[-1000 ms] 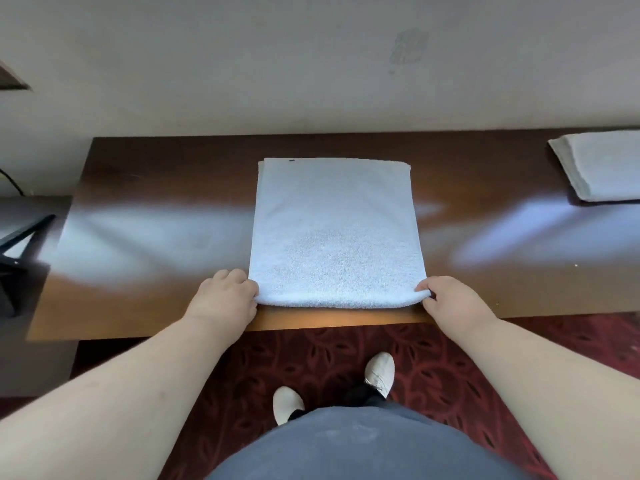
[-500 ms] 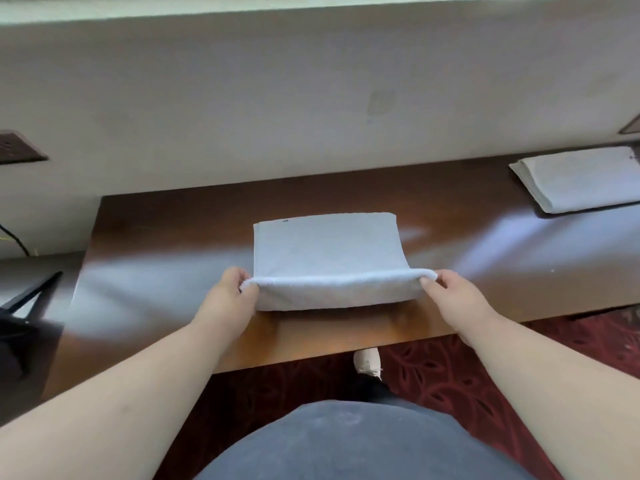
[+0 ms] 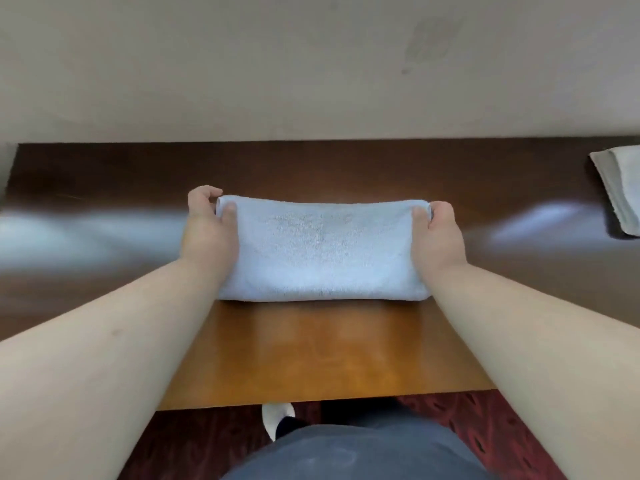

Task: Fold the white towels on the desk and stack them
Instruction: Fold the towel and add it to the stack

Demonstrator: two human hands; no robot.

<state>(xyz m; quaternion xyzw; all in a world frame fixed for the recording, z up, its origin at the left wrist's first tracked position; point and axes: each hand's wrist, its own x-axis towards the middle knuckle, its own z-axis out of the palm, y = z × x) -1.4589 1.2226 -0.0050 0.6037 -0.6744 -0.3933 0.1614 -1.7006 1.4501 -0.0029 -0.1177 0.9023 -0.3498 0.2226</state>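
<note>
A white towel lies folded over on itself in the middle of the brown desk, forming a wide, short rectangle. My left hand pinches its far left corner, thumb on top and fingers curled behind the edge. At the far right corner my right hand pinches the towel the same way. A second white towel, folded, lies at the desk's far right and is cut off by the frame edge.
A plain beige wall rises directly behind the desk. The desk's front edge runs just above my grey trousers and a white shoe on red patterned carpet. Bare glossy wood shows on both sides of the towel.
Both hands lifted the towel's near edge and carried it away from me onto the far edge, halving the towel. The view shifted closer over the desk.
</note>
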